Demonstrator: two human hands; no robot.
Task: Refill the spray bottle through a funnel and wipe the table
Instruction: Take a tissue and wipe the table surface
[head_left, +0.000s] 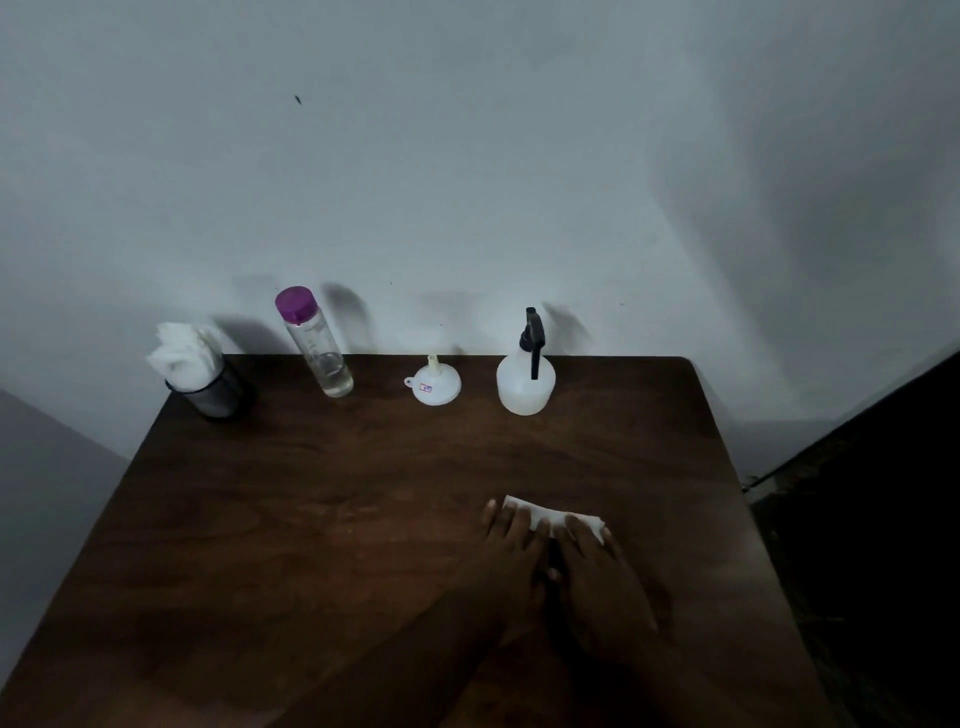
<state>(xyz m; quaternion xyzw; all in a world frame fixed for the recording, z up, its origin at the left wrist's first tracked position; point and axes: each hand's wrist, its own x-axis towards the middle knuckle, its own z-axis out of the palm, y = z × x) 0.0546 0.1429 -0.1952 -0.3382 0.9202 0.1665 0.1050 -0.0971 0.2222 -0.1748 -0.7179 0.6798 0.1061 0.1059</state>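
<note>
Both hands, left hand (511, 540) and right hand (597, 558), pressed flat on folded white paper tissue (550, 515), long axis left-right, near-right on dark wooden bench (311, 519).

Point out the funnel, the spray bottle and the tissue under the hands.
funnel (432, 387): head view, on its white cone, which rests mouth down.
spray bottle (524, 387): head view, on its white body.
tissue (540, 513): head view, on the white strip showing between the fingers.
</note>
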